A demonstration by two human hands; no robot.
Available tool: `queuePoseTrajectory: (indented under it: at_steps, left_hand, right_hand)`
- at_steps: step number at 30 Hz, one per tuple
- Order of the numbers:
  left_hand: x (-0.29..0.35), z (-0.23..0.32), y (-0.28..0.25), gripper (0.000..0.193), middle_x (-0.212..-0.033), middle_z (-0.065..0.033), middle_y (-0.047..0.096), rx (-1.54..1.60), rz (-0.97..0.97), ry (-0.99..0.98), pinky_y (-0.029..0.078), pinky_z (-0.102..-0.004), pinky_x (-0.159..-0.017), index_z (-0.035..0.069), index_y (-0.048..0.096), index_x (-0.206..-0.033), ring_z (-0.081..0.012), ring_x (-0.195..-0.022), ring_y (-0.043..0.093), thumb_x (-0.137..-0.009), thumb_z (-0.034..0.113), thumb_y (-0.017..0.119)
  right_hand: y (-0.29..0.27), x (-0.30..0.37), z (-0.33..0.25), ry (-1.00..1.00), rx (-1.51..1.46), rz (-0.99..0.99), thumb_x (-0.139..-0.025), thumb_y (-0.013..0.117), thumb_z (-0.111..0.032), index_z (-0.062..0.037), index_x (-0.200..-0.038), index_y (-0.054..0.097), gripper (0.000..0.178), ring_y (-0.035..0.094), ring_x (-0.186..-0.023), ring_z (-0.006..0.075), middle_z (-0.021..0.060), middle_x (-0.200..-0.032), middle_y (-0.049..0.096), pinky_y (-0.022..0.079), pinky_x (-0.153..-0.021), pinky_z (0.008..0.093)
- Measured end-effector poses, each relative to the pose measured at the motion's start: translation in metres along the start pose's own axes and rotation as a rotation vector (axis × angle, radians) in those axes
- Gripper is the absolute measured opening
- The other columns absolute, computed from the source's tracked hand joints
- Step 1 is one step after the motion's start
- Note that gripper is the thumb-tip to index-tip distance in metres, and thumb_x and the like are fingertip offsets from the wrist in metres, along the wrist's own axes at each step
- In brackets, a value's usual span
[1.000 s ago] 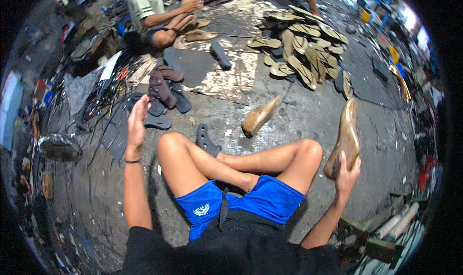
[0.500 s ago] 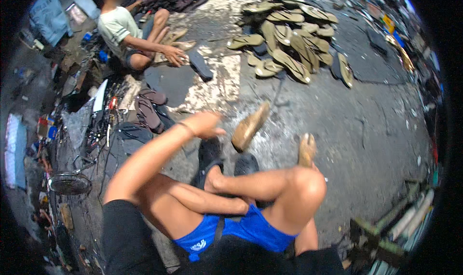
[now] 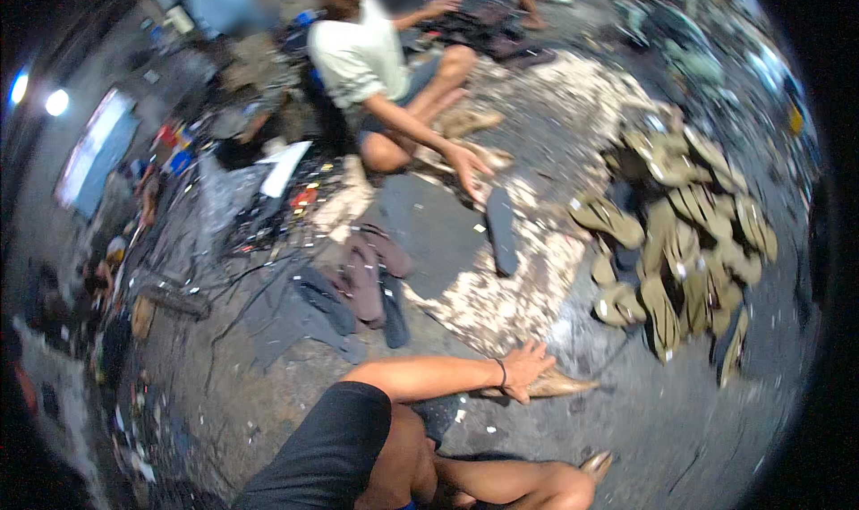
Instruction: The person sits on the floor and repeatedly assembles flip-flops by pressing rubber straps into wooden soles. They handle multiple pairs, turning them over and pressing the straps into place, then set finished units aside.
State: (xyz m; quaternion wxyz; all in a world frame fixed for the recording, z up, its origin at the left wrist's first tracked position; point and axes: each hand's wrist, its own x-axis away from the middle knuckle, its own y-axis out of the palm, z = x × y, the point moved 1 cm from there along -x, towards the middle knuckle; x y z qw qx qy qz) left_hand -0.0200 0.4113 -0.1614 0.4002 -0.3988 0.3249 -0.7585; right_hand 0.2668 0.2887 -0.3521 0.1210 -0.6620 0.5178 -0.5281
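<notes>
My left hand [image 3: 525,369] is stretched over a brown, tapered wooden block [image 3: 562,385] on the floor in front of my legs, its fingers apart. The hand covers the middle of the block, and I cannot tell how firmly it touches. A dark band circles my left wrist. Out of sight is my right hand. Near my left forearm lie maroon flip-flops [image 3: 361,282] and dark flip-flops [image 3: 324,301].
Across from me a person [image 3: 367,72] sits on the floor, one hand beside a dark grey sole [image 3: 501,231]. A heap of olive flip-flops [image 3: 684,250] lies at right. A pale, worn sheet [image 3: 501,318] covers the middle floor. Scraps and clutter [image 3: 242,188] fill the left.
The view has swung left, so the scene sits further right and lower. My left hand, raised beside the wooden block before, is now over it. My right forearm has left the picture.
</notes>
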Motion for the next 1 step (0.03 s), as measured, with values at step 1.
queuePoseTrajectory:
  at_steps: [1]
  left_hand:
    - [0.0109,0.0053,-0.0349,0.104,-0.124,-0.0261,0.046,0.039,0.026,-0.023,0.046,-0.0544,-0.093,0.004,0.036,-0.135,-0.0421,-0.118,0.046,-0.049,0.032,0.089]
  right_hand:
    - [-0.0064,0.0059,-0.0058,0.007,-0.011,0.002,-0.083,0.072,-0.041,-0.0005,-0.106,0.055,0.049,0.062,-0.082,0.0204,0.0075,-0.087,0.064,0.052,-0.074,0.037]
